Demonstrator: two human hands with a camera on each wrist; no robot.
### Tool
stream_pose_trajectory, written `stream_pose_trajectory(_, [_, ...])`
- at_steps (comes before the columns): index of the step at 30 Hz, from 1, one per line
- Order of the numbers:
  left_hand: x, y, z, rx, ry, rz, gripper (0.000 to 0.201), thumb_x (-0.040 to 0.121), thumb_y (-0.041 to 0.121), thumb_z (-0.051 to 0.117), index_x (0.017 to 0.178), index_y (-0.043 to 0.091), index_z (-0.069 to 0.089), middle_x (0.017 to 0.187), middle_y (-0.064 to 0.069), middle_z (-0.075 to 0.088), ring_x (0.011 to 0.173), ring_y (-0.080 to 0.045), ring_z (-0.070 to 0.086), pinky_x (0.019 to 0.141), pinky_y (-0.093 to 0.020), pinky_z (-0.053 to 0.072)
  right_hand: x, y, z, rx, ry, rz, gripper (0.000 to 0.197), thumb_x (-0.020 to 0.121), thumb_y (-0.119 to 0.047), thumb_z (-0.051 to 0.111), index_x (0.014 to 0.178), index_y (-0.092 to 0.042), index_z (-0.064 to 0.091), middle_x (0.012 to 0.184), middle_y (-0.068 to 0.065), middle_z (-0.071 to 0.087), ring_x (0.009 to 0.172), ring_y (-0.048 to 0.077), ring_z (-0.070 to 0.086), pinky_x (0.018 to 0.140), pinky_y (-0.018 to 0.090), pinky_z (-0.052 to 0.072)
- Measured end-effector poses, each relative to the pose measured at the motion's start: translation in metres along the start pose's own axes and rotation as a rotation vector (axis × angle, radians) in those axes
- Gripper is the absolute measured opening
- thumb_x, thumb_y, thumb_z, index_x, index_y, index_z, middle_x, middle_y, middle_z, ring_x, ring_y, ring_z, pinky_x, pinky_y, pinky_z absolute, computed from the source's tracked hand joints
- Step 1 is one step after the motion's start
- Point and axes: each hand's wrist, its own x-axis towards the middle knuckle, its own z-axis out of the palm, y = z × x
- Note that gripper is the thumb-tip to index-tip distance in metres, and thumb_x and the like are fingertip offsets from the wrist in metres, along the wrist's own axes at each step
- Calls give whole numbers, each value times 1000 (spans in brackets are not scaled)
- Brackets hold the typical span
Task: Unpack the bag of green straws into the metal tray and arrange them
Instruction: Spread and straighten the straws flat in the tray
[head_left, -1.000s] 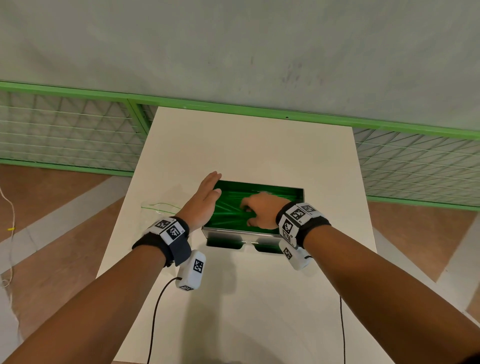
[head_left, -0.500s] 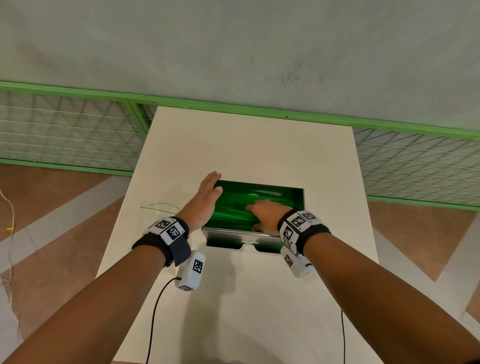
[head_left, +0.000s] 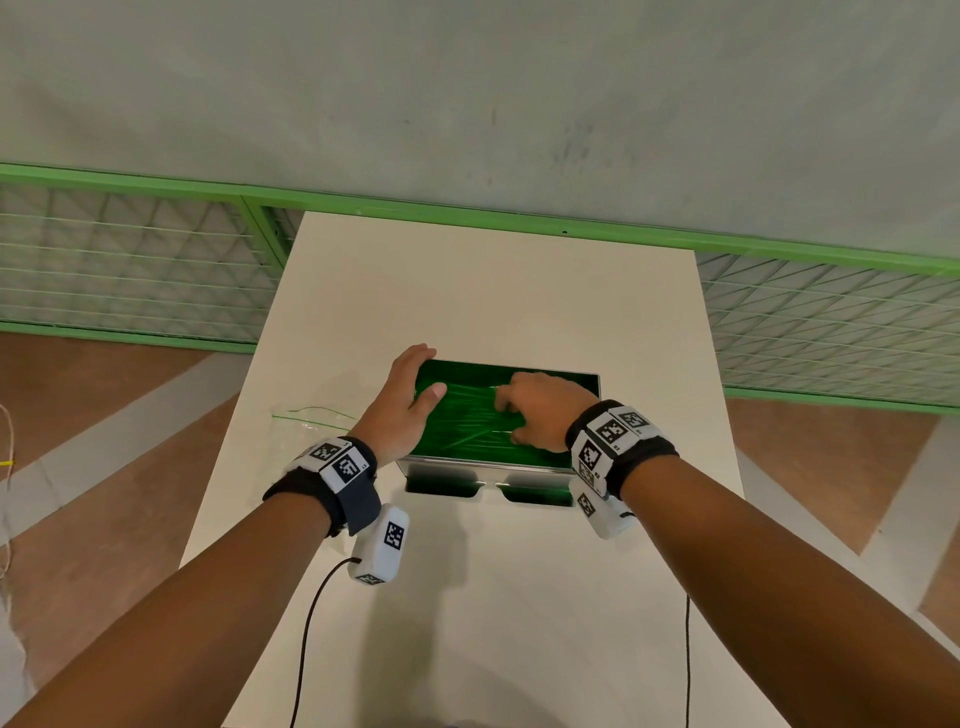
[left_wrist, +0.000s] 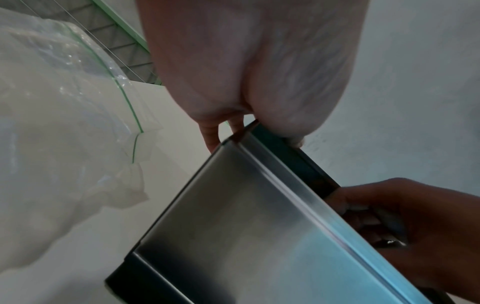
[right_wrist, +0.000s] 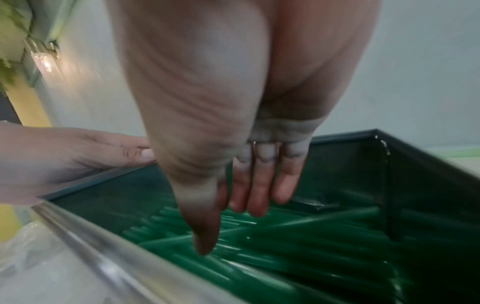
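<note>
The metal tray (head_left: 467, 461) sits mid-table with loose green straws (head_left: 467, 415) lying criss-crossed on its bottom. My left hand (head_left: 405, 395) rests on the tray's left rim, fingers straight along the outside and thumb reaching over the inside. In the left wrist view the left hand (left_wrist: 246, 61) sits on the corner of the tray's steel wall (left_wrist: 246, 226). My right hand (head_left: 540, 410) is down inside the tray. In the right wrist view the right hand (right_wrist: 233, 205) touches the straws (right_wrist: 298, 246) with extended fingers and holds none.
A clear plastic zip bag (head_left: 311, 426) with a green seal line lies flat and crumpled on the white table (head_left: 493, 291), just left of the tray. Beyond the table's far edge run a green mesh fence and a grey wall. Cables hang from both wrists.
My right hand has shifted slightly over the straws inside the tray, dipping toward the front wall and coming back. The left hand stays on the left rim.
</note>
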Motion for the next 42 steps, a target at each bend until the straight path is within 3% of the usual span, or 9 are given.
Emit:
stream_pose_trajectory(4, [0, 3, -2, -21, -9, -29, 48, 110, 25, 33, 157, 16, 27, 168, 0, 18, 155, -16, 19, 119, -23, 19, -4, 0, 8, -59, -117, 81, 37, 93, -30, 71, 128, -20, 63, 118, 6, 65, 105, 27, 65, 89, 40, 56])
stream_pose_trajectory(8, [-2, 6, -5, -18, -29, -44, 48, 110, 25, 32, 157, 17, 26, 169, 1, 16, 155, -15, 19, 119, -24, 19, -2, -6, 15, -96, -23, 48, 24, 98, -32, 64, 109, -13, 72, 106, 7, 68, 95, 27, 67, 82, 43, 59])
stream_pose_trajectory(13, [-2, 5, -4, -13, -35, -45, 49, 110, 26, 31, 158, 17, 24, 169, 1, 14, 155, -16, 18, 125, -32, 20, 2, -8, 11, -99, 90, -10, 24, 103, -31, 54, 107, -12, 67, 102, 7, 66, 91, 27, 65, 78, 40, 56])
stream_pose_trajectory(20, [-1, 7, -5, -45, -47, -67, 50, 111, 28, 31, 159, 17, 22, 170, 2, 13, 155, -16, 17, 123, -29, 19, 3, 1, 16, -3, 177, -7, 22, 101, -13, 54, 119, -8, 64, 112, 10, 62, 99, 28, 63, 84, 41, 55])
stream_pose_trajectory(25, [0, 8, -5, -77, -34, -79, 48, 111, 27, 30, 158, 19, 26, 169, 4, 15, 155, -14, 18, 119, -23, 17, -2, -3, 23, 222, -78, -27, 27, 99, -13, 55, 118, -16, 74, 120, 3, 74, 108, 21, 68, 99, 37, 54])
stream_pose_trajectory(30, [1, 5, -5, -79, -11, -74, 46, 110, 20, 31, 156, 21, 29, 168, 3, 20, 153, -19, 25, 124, -44, 27, 1, -2, 18, 219, 115, -41, 30, 100, -18, 52, 122, -16, 71, 116, 5, 74, 99, 21, 69, 93, 39, 57])
stream_pose_trajectory(33, [1, 3, -6, -81, -16, -68, 47, 109, 15, 31, 156, 21, 28, 168, 2, 19, 153, -19, 24, 126, -42, 23, 4, -5, 22, 170, 234, -58, 43, 99, -18, 56, 143, -14, 55, 136, 9, 59, 118, 24, 60, 100, 42, 52])
stream_pose_trajectory(35, [1, 4, -6, -80, -16, -70, 47, 109, 15, 31, 156, 21, 28, 168, 2, 19, 153, -19, 24, 125, -41, 24, 8, -7, 27, 152, 174, -28, 58, 98, -17, 61, 152, -11, 43, 146, 12, 50, 130, 28, 52, 107, 43, 48])
stream_pose_trajectory(42, [0, 5, -5, -77, -22, -87, 49, 110, 18, 32, 158, 20, 26, 170, 2, 14, 156, -15, 15, 126, -30, 14, 8, -12, 30, 216, 123, -18, 48, 95, -20, 64, 141, -14, 54, 133, 12, 53, 123, 28, 53, 104, 42, 47])
